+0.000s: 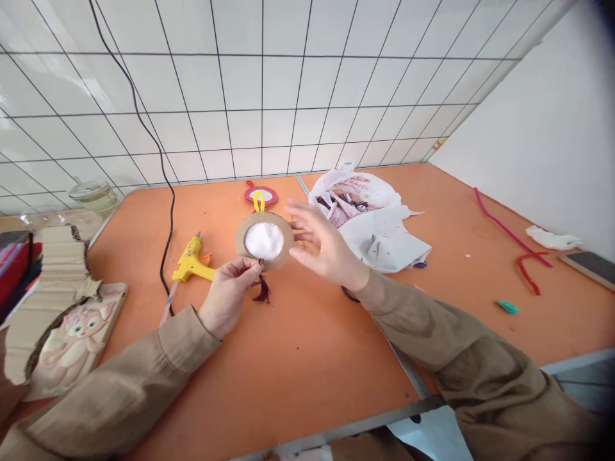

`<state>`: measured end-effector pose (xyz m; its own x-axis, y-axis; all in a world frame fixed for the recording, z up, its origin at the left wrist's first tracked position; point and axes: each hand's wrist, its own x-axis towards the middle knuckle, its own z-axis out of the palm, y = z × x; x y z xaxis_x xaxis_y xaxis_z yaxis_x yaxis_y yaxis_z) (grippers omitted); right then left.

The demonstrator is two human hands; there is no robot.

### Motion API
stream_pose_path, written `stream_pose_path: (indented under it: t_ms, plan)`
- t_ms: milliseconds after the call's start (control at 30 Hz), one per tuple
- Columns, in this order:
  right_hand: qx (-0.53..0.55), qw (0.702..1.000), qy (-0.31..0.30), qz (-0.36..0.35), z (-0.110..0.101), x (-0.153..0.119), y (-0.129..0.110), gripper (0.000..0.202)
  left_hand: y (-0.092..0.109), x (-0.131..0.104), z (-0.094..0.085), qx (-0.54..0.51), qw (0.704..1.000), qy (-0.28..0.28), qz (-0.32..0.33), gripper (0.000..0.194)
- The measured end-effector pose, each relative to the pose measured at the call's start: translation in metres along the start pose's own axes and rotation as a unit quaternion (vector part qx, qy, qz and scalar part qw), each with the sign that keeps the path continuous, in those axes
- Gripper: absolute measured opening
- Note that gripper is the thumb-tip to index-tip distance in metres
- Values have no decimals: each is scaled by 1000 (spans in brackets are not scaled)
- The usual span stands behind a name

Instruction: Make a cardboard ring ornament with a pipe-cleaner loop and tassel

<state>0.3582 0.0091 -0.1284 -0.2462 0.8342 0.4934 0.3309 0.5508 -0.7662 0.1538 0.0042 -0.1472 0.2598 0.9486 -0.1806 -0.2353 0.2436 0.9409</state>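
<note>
One round cardboard ornament (264, 240), white-centred, over the bench (288, 371) between back and front edges. One dark tassel (262, 292) at its lower rim; I see the left hand (225, 296) pinching the tassel's top, the right hand (327, 248) with fingers spread beside the ornament, contact unclear to me. One yellow glue gun (191, 260), toward the left edge. One red ornament (270, 196), one plastic bag (384, 240), both near the back edge.

the ornament (264, 241) has the glue gun (189, 261) to its left, the cable (172, 202) farther left, a second ornament (270, 194) behind it, the plastic bag (382, 243) to its right, the tassel (262, 292) before it.
</note>
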Motion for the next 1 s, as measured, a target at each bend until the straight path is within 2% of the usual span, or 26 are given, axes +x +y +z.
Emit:
stream_pose_path:
  t_ms: [33,100,200,267,333,400,467,600,767,1000]
  plan:
    - [71,996,26,57,1,3,-3,55,1,0,2,5,1000,-5,12,23]
    - [196,966,49,163,5,10,-7,49,6,-1,6,14,999,-22,35,23]
    - [309,916,79,244,8,25,-11,28,21,-3,14,11,997,-30,65,20]
    - [322,908,134,233,7,37,-18,22,34,-4,20,-1,997,-20,74,19]
    - [318,910,182,193,5,49,-27,18,45,-5,25,-12,997,0,75,21]
    - [323,909,209,162,3,59,-36,15,52,-7,30,-18,997,23,69,21]
    - [335,904,220,151,2,65,-43,12,55,-8,36,-38,997,23,56,20]
    - [366,889,205,183,3,68,-44,13,53,-12,43,-60,998,-2,30,20]
    - [434,850,148,258,3,68,-33,14,52,-14,45,-55,998,-11,39,19]
    - [445,841,151,269,5,70,-24,11,53,-9,48,-52,998,-22,38,19]
